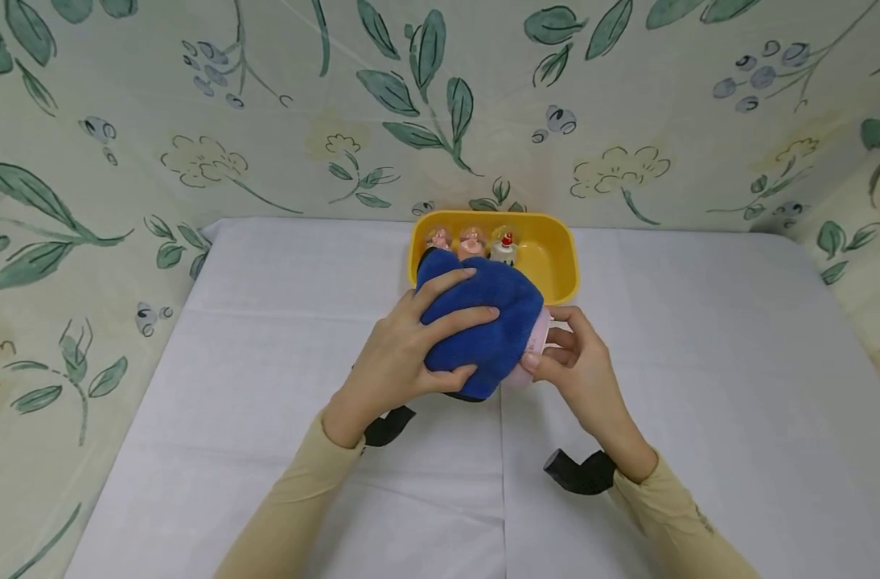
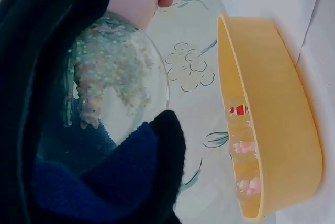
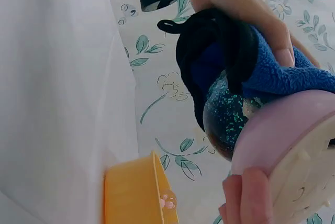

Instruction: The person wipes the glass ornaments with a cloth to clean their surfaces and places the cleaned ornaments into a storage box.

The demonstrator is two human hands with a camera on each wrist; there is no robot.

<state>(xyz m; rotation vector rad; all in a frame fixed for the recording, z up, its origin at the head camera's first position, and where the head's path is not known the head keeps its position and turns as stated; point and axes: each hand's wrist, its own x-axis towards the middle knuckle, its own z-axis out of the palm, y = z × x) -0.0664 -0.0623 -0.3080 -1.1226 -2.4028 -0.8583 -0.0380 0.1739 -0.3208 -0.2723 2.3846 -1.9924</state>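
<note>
A snow globe with a pink base (image 3: 282,130) is tilted on its side above the table. Its clear dome (image 2: 131,72) holds glitter and a small figure. Spread over a blue cloth (image 1: 483,314) with black edging, my left hand (image 1: 396,346) grips the globe through the fabric. The cloth wraps round the dome and hides most of it in the head view. My right hand (image 1: 581,366) holds the pink base at its rim, thumb on the near side and fingers on the far side. The base's pale underside shows in the right wrist view.
Just behind the hands stands a yellow tray (image 1: 572,277) with several small clear-domed ornaments (image 1: 472,243) in its left part, two pinkish and one with a red top. A white cloth covers the table (image 1: 701,362). Leaf-patterned fabric (image 1: 266,145) hangs behind. Black pieces (image 1: 581,473) sit at both wrists.
</note>
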